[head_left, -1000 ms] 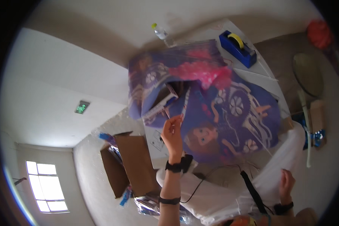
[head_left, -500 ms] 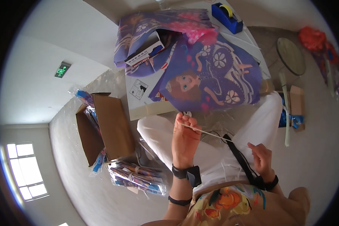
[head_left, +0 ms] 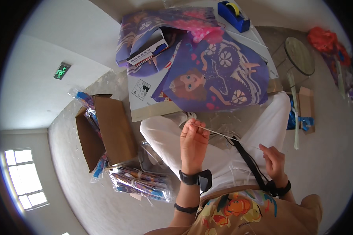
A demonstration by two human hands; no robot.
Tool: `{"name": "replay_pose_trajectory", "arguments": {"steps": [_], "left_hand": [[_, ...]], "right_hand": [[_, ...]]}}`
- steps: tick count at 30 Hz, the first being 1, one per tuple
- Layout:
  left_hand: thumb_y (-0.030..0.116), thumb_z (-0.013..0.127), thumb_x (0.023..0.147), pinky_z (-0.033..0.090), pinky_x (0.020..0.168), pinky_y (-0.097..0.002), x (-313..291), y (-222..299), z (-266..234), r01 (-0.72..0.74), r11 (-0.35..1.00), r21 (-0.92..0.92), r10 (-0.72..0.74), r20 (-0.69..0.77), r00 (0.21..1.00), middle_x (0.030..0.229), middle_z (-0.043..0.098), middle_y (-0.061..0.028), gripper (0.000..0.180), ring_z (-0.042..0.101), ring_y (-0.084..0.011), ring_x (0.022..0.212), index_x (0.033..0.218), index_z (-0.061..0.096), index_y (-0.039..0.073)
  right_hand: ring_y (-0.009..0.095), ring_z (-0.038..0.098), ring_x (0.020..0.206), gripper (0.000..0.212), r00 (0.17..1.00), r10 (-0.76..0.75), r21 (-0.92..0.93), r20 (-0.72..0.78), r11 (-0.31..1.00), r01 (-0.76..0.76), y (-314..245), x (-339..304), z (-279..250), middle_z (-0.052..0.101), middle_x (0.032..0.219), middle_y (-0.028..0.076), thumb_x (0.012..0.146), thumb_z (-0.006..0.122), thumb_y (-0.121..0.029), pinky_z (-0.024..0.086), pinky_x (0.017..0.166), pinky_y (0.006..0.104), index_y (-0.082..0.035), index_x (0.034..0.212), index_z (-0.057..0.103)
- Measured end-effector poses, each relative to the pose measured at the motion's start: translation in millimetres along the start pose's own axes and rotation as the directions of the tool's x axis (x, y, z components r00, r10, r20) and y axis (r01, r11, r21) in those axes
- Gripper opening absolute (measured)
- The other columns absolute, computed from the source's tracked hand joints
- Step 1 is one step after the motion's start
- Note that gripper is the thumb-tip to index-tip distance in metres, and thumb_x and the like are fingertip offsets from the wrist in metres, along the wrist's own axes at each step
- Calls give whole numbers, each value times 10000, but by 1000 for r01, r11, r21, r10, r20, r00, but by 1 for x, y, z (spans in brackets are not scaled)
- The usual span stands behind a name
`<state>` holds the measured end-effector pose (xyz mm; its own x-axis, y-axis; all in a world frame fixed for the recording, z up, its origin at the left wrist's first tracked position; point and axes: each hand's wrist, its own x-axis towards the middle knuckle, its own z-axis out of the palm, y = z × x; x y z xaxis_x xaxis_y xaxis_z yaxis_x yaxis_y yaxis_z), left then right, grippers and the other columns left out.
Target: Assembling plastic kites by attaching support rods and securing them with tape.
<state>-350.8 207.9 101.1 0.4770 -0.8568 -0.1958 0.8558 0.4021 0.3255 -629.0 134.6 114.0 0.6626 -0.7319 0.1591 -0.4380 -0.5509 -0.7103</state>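
Thin white stick: one, held above the lap, slanted down from the left hand toward the right.
Left hand (head_left: 194, 143): fingers curled; upper end of the thin white stick (head_left: 219, 133) pinched at the fingertips.
Right hand (head_left: 273, 161): partly curled, forefinger extended at the stick's lower end; whether that end is gripped cannot be made out.
Table (head_left: 145, 105): purple printed sheet (head_left: 227, 76) spread near the front edge; blue tape dispenser (head_left: 234, 20) placed at the far right corner.
Floor, left: opened cardboard box (head_left: 117, 133), wrapped packets (head_left: 139, 183) stacked just beside.
Floor, right: round stool (head_left: 300, 56), positioned beyond a small carton (head_left: 306, 106).
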Motion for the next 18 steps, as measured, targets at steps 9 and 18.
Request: {"name": "replay_pose_trajectory", "arguments": {"steps": [9, 18], "left_hand": [[98, 631, 949, 483, 797, -246, 44, 1, -18, 149, 769, 621, -109, -102, 989, 1074, 665, -52, 179, 628, -116, 965, 1101, 632, 3], [60, 679, 786, 456, 946, -435, 141, 41, -100, -117, -486, 866, 189, 235, 954, 1181, 581, -138, 465, 540, -364, 1105, 1232, 549, 28]], "right_hand": [[335, 613, 703, 92, 982, -189, -15, 10, 982, 189, 1, 134, 44, 606, 850, 107, 882, 593, -4, 478, 575, 383, -60, 955, 600], [317, 573, 824, 64, 960, -266, -72, 87, 959, 273, 99, 280, 143, 549, 872, 90, 877, 608, -26, 461, 682, 405, -64, 924, 585]]}}
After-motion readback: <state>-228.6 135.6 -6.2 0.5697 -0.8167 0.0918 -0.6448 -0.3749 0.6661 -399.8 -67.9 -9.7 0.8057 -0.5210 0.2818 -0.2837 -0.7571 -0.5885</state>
